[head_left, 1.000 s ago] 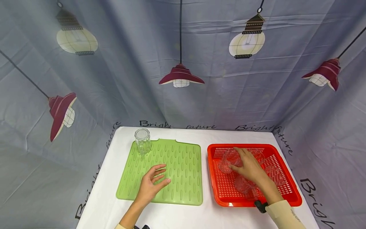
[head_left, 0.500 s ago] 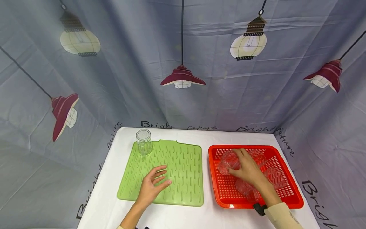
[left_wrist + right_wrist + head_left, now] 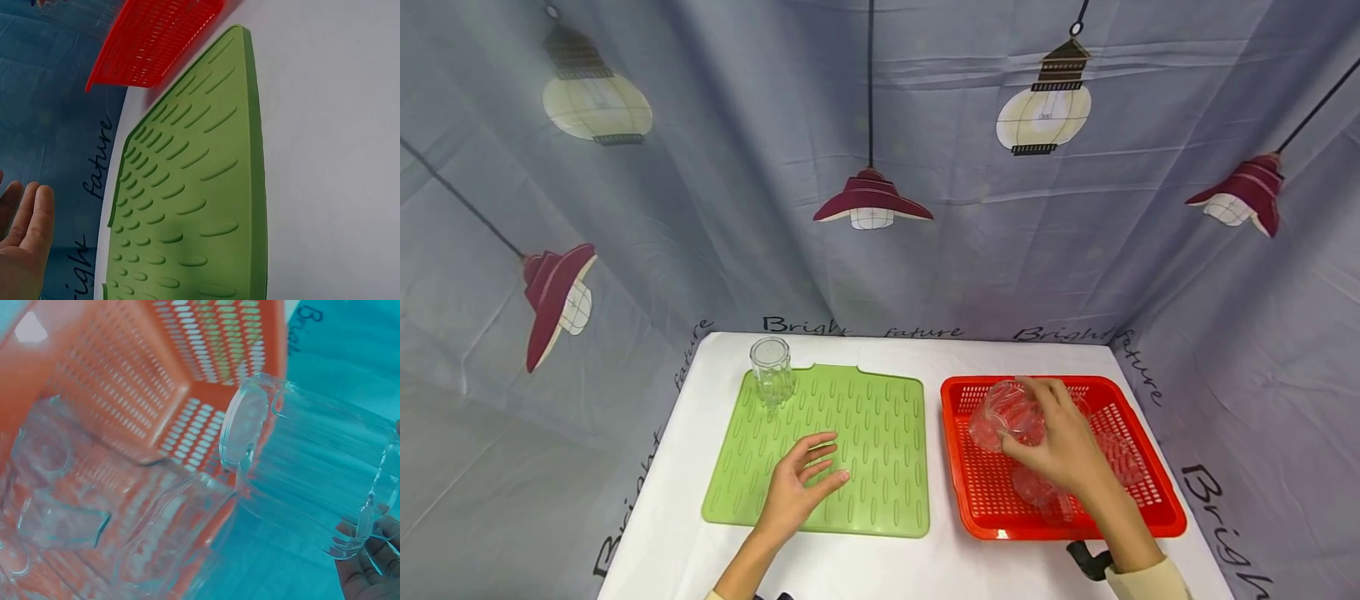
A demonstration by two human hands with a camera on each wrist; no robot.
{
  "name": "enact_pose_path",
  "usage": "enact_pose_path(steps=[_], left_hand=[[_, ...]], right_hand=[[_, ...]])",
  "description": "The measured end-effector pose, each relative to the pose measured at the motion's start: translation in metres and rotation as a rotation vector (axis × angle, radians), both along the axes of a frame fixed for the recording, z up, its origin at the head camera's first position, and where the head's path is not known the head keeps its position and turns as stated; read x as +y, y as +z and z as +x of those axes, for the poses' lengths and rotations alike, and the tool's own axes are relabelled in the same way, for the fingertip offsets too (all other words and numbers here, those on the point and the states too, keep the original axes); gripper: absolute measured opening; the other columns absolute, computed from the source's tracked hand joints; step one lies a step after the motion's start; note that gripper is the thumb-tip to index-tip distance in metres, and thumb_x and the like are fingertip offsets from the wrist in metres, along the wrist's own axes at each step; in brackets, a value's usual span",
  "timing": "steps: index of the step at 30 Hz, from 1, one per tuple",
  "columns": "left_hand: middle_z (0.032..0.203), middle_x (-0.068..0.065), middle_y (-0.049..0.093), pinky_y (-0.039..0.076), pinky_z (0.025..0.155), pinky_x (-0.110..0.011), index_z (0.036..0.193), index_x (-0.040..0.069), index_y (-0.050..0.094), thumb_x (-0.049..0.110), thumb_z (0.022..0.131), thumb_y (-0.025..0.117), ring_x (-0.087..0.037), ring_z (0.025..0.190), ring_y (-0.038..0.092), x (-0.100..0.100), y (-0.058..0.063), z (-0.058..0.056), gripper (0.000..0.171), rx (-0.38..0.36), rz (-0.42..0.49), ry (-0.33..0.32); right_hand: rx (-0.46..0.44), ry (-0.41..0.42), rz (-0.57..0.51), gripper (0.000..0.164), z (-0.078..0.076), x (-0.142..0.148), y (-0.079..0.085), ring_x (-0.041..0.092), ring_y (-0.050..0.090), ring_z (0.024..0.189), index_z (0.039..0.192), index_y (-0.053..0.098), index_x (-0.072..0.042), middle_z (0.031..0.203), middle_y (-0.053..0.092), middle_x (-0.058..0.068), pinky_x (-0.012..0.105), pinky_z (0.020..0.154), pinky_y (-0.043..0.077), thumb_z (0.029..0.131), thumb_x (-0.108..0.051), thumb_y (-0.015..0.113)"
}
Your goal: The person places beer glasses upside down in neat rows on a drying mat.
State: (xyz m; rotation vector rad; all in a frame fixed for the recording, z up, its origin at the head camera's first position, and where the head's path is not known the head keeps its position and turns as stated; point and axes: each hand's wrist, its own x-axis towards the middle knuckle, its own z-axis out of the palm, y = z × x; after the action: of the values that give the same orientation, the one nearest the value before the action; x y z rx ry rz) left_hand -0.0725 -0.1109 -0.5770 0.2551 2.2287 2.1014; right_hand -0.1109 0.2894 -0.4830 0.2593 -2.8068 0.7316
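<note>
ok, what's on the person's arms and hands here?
Both hands bare: left hand, right hand. No gloves or rings visible. A cream sleeve covers the right forearm, with a black wrist-mounted device beside its cuff. The left forearm is bare.

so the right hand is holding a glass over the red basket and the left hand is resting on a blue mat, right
Not quite: the mat is green, not blue, as the head view shows. The rest holds: the right hand grips a clear glass over the red basket, and the left hand rests on the mat.
</note>
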Motion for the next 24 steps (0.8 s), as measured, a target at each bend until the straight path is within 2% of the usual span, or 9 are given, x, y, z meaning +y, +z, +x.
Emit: enact_pose_path(steps=[7,11,14,18,24], left_hand=[[0.142,-0.007,0.054,0.055,0.105,-0.037,0.140,0.018,0.051,0.025,0.084,0.079,-0.031,0.129,0.057,0.007,0.003,0.000,0.063,0.029,-0.007,-0.029],[0.142,-0.007,0.054,0.054,0.105,-0.032,0.140,0.018,0.050,0.022,0.083,0.080,-0.033,0.130,0.056,0.015,0.005,0.000,0.065,0.035,0.016,-0.060],[0.144,-0.006,0.052,0.053,0.106,-0.035,0.141,0.017,0.049,0.020,0.081,0.082,-0.034,0.130,0.055,0.023,0.007,0.002,0.068,0.050,0.042,-0.097],[0.145,-0.006,0.050,0.050,0.109,-0.044,0.142,0.016,0.047,0.018,0.079,0.083,-0.029,0.132,0.052,0.038,0.008,0.005,0.073,0.088,0.061,-0.163],[0.148,-0.001,0.047,0.048,0.113,-0.043,0.145,0.019,0.044,0.021,0.074,0.087,-0.029,0.136,0.047,0.056,0.006,0.011,0.082,0.095,0.038,-0.264]], right_hand=[[0.034,0.087,-0.050,0.088,0.020,-0.022,0.017,0.013,0.055,0.108,0.141,0.048,-0.026,0.126,0.050,-0.005,0.034,0.076,0.057,0.065,-0.033,0.090],[0.019,0.174,-0.082,0.088,0.029,-0.037,0.023,0.011,0.055,0.110,0.142,0.047,-0.029,0.127,0.051,-0.006,0.034,0.079,0.060,0.065,-0.032,0.090],[0.014,0.237,-0.105,0.089,0.035,-0.049,0.025,0.009,0.056,0.112,0.142,0.047,-0.030,0.127,0.052,-0.006,0.036,0.085,0.060,0.064,-0.030,0.090],[0.011,0.322,-0.130,0.090,0.040,-0.064,0.025,0.007,0.056,0.111,0.142,0.046,-0.031,0.129,0.051,-0.007,0.032,0.083,0.060,0.063,-0.027,0.089],[0.000,0.422,-0.146,0.089,0.046,-0.084,0.025,0.007,0.059,0.107,0.143,0.045,-0.031,0.131,0.050,-0.009,0.028,0.080,0.060,0.064,-0.030,0.088]])
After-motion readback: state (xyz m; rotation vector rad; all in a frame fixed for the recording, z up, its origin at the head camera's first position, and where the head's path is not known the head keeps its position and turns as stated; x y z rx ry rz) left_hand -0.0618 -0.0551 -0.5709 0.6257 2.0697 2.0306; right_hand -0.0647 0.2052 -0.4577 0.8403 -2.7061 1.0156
